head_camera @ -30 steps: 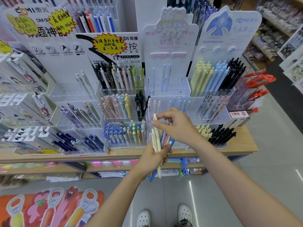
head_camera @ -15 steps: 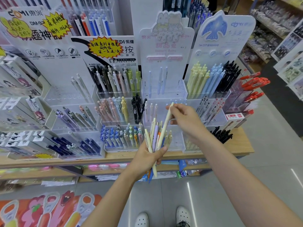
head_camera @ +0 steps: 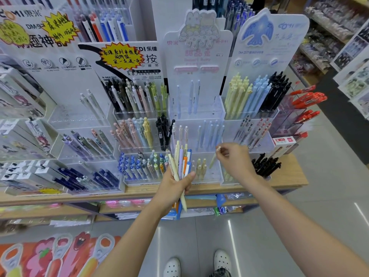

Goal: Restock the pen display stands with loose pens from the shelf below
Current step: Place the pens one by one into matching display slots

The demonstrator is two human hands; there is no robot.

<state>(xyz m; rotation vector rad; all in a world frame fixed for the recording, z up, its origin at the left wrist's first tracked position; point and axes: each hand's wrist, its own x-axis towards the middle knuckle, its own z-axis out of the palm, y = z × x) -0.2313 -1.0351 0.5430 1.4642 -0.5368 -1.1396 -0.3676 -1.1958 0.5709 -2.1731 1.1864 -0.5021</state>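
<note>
My left hand [head_camera: 175, 186] grips a bundle of loose pens [head_camera: 180, 162] in cream, lilac, orange, white and blue, upright in front of the stands. My right hand [head_camera: 234, 158] pinches the top of a single pale yellow pen [head_camera: 213, 159]. That pen's lower part stands in the bottom tier of the clear pastel pen stand [head_camera: 199, 108], to the right of a few yellow pens [head_camera: 200, 165] in the same tier. The stand's middle tier holds pink and pale blue pens, its top tier three pale blue ones.
Neighbouring clear stands hold many pens: one [head_camera: 139, 124] to the left, a bird-topped stand [head_camera: 257, 96] to the right. Red pens [head_camera: 307, 100] sit at far right. All rest on a wooden shelf [head_camera: 287, 176] with a lower shelf [head_camera: 127, 204] beneath. My shoes show on the grey floor.
My right hand pulled one pale yellow pen out of the bundle, carried it right and lowered it into the stand's bottom tier. My left hand kept holding the bundle.
</note>
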